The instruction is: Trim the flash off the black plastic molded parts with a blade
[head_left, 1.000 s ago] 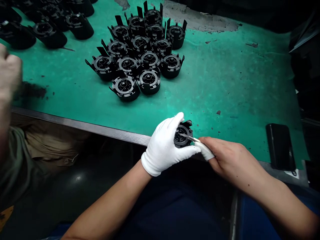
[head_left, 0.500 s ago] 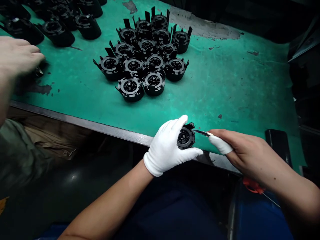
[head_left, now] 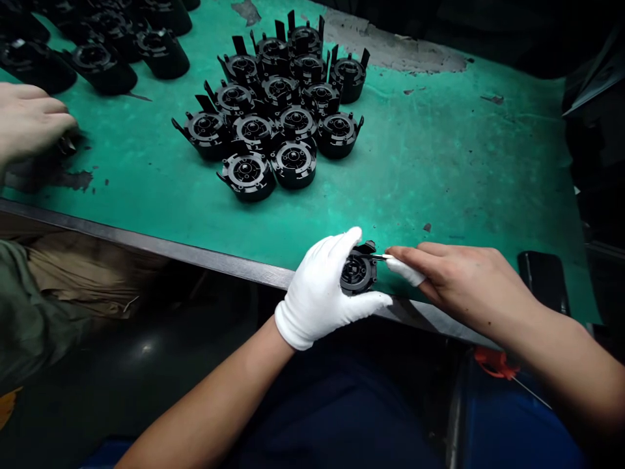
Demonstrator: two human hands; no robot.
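My left hand (head_left: 325,286), in a white glove, is closed round a small round black plastic part (head_left: 358,271) at the near edge of the green table (head_left: 439,169). My right hand (head_left: 461,283), bare with a white cot on the index finger, pinches a thin metal blade (head_left: 378,258) whose tip rests against the part's upper right rim. Both hands meet just over the table's metal edge.
Several like black round parts (head_left: 280,117) are grouped mid-table; more dark parts (head_left: 97,49) lie at the far left. Another person's hand (head_left: 29,120) reaches in at the left edge. A black flat object (head_left: 541,280) lies at the right, and an orange item (head_left: 491,361) sits below the table.
The blade tip left the part's centre, pulled off to the right, then came back against its upper rim. The other person's hand dropped onto the table at the left.
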